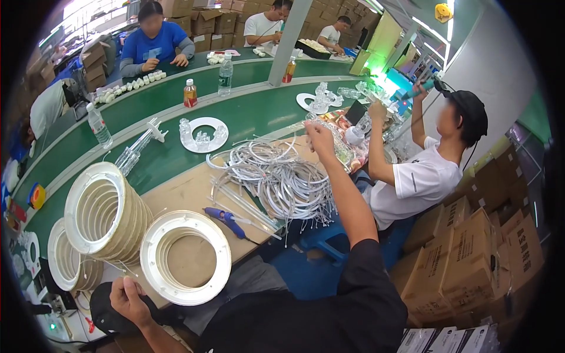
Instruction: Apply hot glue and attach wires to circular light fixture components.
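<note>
My left hand [130,300] is low at the left, its fingers curled closed beside a short stack of white rings [152,259]. Thin wire ends show just above its fingertips, and I cannot make out what it grips, if anything. My right hand [321,140] is raised over the right part of a tangled pile of white cables [282,176], its fingers pinched together; whatever may be in them is too small to name. A blue glue gun [226,220] lies on the brown board [176,191], between the ring stack and the cables.
Taller ring stacks [135,220] stand at the left. On the green bench [159,141] are a white ring with clear parts [220,140], water bottles [225,76] and an orange drink bottle [190,94]. A co-worker [432,170] sits close at right, near cardboard boxes [465,259].
</note>
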A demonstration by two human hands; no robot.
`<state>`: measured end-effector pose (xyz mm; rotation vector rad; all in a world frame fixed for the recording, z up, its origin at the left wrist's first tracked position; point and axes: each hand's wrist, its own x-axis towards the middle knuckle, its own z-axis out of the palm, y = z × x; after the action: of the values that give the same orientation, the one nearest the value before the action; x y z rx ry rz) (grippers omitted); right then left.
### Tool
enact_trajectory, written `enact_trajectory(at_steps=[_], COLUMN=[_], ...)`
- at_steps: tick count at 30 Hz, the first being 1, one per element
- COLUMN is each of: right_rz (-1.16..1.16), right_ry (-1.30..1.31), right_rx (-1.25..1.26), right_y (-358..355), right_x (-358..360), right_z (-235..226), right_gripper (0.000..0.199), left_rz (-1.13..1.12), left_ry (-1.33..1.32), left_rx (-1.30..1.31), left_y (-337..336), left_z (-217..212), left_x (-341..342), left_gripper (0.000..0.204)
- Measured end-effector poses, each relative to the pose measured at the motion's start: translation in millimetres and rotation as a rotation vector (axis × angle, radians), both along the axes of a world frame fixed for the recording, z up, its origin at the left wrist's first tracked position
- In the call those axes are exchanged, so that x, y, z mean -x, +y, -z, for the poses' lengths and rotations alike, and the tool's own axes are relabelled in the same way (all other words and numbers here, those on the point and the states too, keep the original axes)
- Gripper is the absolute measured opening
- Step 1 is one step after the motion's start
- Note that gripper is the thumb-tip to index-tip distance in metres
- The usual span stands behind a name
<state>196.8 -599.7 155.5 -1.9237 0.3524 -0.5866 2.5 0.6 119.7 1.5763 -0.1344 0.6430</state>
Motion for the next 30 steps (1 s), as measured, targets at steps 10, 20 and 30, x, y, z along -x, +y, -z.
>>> enact_trajectory(at_steps=[10, 20, 30], right_rz=[-0.287, -0.525, -0.625], right_ry=[0.094, -0.029, -0.316], right_rx=[-0.331, -0.308, -0.225], right_y=[58, 151, 179], right_x=[9, 37, 90], right_z=[-46, -108, -128], right_gripper=[0.028, 0.028, 0.027], left_rz=[0.228, 0.495, 0.504], left_ry=[0.035, -0.415, -0.062], left_rx=[-0.349, -0.852, -0.720], left_y=[-39, -192, -200], left_z=[-91, -163, -232], left_x=[-12, -120, -107], left_gripper=[0.014, 0.054, 0.042])
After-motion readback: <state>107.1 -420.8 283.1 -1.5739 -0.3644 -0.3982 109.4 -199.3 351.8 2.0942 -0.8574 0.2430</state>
